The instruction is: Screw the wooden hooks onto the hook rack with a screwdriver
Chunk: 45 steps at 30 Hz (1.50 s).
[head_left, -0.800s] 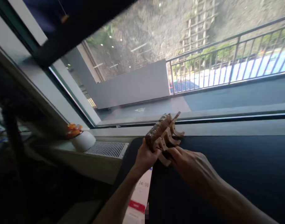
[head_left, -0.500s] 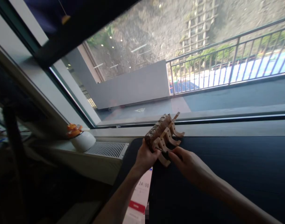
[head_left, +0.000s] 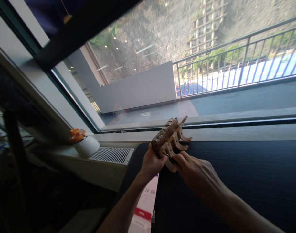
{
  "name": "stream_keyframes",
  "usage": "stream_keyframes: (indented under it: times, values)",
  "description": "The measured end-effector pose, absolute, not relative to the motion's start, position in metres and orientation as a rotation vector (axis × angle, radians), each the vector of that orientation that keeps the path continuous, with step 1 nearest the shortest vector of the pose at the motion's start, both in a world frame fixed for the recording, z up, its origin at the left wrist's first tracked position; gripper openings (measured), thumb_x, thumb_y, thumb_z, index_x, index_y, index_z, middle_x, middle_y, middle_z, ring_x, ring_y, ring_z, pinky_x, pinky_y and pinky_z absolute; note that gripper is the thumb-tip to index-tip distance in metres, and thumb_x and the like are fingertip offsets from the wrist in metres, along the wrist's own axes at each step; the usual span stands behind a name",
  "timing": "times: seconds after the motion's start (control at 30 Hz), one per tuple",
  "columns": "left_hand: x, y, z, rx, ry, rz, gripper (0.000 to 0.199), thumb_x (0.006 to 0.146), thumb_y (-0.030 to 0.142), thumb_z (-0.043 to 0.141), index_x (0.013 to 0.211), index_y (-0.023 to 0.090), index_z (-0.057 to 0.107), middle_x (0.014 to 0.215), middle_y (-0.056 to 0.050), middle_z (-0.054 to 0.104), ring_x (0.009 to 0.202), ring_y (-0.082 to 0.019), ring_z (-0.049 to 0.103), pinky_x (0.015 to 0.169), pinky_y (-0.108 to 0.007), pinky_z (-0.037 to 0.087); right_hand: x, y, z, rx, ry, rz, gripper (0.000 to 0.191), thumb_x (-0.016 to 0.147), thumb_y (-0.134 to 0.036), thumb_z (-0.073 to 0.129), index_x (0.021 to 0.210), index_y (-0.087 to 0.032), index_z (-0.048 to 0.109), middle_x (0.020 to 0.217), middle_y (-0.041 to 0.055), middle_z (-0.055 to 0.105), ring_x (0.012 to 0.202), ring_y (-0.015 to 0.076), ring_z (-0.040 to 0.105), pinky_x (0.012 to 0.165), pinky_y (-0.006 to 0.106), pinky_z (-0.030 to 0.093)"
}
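Observation:
My left hand is closed round the near end of a wooden piece with several curved pale legs. A brown, rough-textured block forms its upper left side. It is tilted above the dark table, its far end toward the window. My right hand is closed on a thin screwdriver-like tool, whose slim shaft points to the near leg by my left thumb. Its tip and most of its handle are hidden, so its exact kind is unclear.
A phone with a lit timer screen lies under my left forearm. The dark table runs along the window sill. On the left, a white pot with orange contents stands beside a vent grille.
My right hand has turned over and shifted slightly left, with its knuckles now higher and covering more of the tool. My left hand and the wooden piece have barely moved.

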<state>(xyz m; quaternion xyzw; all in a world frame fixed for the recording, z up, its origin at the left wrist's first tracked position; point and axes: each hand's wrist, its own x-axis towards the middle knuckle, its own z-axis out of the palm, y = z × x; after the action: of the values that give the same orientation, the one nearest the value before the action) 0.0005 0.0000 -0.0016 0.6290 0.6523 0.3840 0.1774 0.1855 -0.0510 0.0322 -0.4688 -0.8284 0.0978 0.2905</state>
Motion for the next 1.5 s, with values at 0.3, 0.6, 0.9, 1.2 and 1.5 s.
stream_keyframes:
  times: [0.3,0.6,0.9,1.2,1.5]
  values:
    - [0.001,-0.001,-0.001,1.782,1.753,1.128,0.042,0.070,0.026,0.071,0.106,0.020,0.052,0.093,-0.005,0.070,0.088,-0.024,0.069,0.073,-0.030,0.052,0.192,-0.026,0.011,-1.378,-1.971,0.737,0.041,0.097,-0.043,0.034,0.080,-0.018,0.062,0.058,0.0017,0.064,0.050,0.0157,0.059,0.047,0.025,0.038]
    - [0.002,-0.004,0.005,1.782,1.820,1.074,0.041,0.069,0.027,0.071,0.105,0.021,0.053,0.092,-0.004,0.071,0.086,-0.022,0.069,0.071,-0.029,0.052,0.198,-0.042,0.041,-1.370,-2.050,0.734,0.034,0.083,-0.029,0.059,0.115,-0.020,0.057,0.079,0.0025,0.073,0.069,0.0207,0.068,0.058,0.027,0.040]
    - [0.000,0.000,-0.004,1.761,1.812,1.105,0.042,0.068,0.027,0.074,0.103,0.020,0.052,0.089,-0.003,0.071,0.084,-0.023,0.070,0.070,-0.029,0.052,0.196,-0.046,0.038,-1.329,-2.289,0.352,0.022,0.093,-0.015,0.043,0.102,-0.019,0.062,0.095,0.0103,0.073,0.079,0.0242,0.070,0.063,0.031,0.038]
    - [0.001,-0.003,0.002,1.798,1.799,1.088,0.042,0.071,0.025,0.072,0.108,0.019,0.052,0.094,-0.005,0.071,0.088,-0.023,0.069,0.074,-0.029,0.053,0.198,-0.033,0.031,-1.392,-2.104,0.644,0.039,0.099,-0.038,0.033,0.084,-0.021,0.065,0.072,0.0024,0.072,0.064,0.0175,0.066,0.055,0.026,0.039]
    - [0.001,-0.002,-0.001,1.769,1.807,1.095,0.046,0.069,0.030,0.077,0.107,0.021,0.053,0.091,-0.004,0.071,0.084,-0.023,0.070,0.070,-0.029,0.053,0.200,-0.046,0.046,-1.433,-2.242,0.237,0.018,0.088,-0.017,0.052,0.102,-0.022,0.062,0.099,0.0073,0.074,0.081,0.0259,0.072,0.062,0.030,0.038]
